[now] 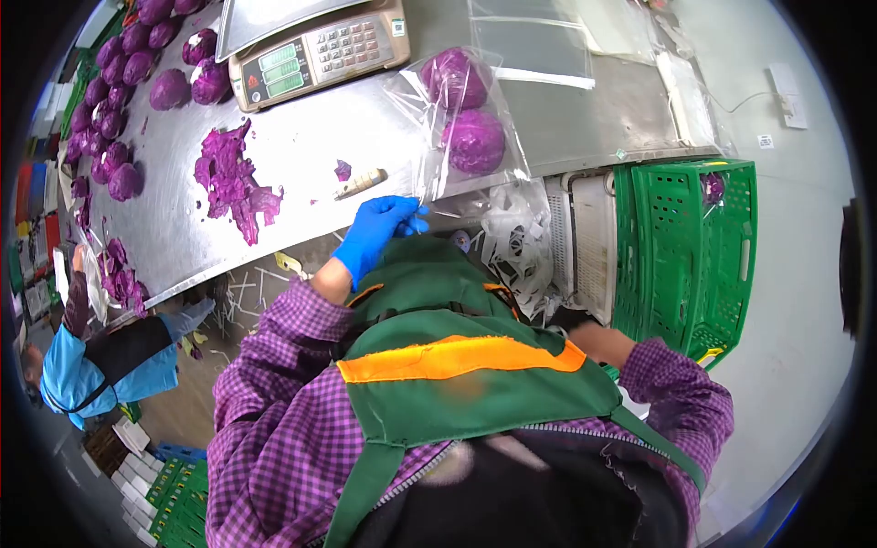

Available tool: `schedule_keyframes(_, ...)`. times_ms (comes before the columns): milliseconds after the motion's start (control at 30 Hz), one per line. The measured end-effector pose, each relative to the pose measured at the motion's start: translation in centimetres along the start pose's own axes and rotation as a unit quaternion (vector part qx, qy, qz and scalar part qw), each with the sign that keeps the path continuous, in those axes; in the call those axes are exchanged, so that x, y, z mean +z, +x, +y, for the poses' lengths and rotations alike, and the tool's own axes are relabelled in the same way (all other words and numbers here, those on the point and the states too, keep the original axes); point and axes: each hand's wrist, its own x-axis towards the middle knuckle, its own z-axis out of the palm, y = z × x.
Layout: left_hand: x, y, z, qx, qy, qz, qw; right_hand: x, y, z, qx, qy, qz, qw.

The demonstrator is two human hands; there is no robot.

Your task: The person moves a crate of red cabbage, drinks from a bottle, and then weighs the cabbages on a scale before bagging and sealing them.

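Observation:
My left hand (379, 228), in a blue glove, is at the table's front edge. Its fingers are pinched together on the near corner of a clear plastic bag (427, 169). Inside that bag lie two purple cabbages, the nearer one (475, 142) close to the edge and the other (454, 79) behind it. My right hand (574, 318), in a dark glove, is low beside my apron, close to hanging clear plastic bags (516, 242). Its fingers are hidden, so any hold there cannot be made out. A knife with a wrapped handle (361, 184) rests left of the bag.
A scale (320, 55) stands at the back of the metal table (311, 137). Torn purple leaves (233, 183) and several cabbages (169, 89) lie left. Green crates (685, 247) stand to my right, one holding a bagged cabbage (713, 187). Another person (119, 365) works at left.

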Motion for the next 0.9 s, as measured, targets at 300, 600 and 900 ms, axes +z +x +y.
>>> schedule_keyframes(300,1.3,1.3,5.1,0.509,0.668,0.057,0.54,-19.5,2.7,2.6,0.034,-0.049,0.627,0.776)
schedule_keyframes(600,-2.0,4.3,2.8,0.485,0.486,-0.087,0.722,-20.5,6.2,4.0,-0.186,0.013,0.537,0.822)
schedule_keyframes(900,-0.3,3.7,4.9,0.306,0.073,0.018,0.949,-20.1,7.4,1.4,-0.123,0.418,0.598,0.672)
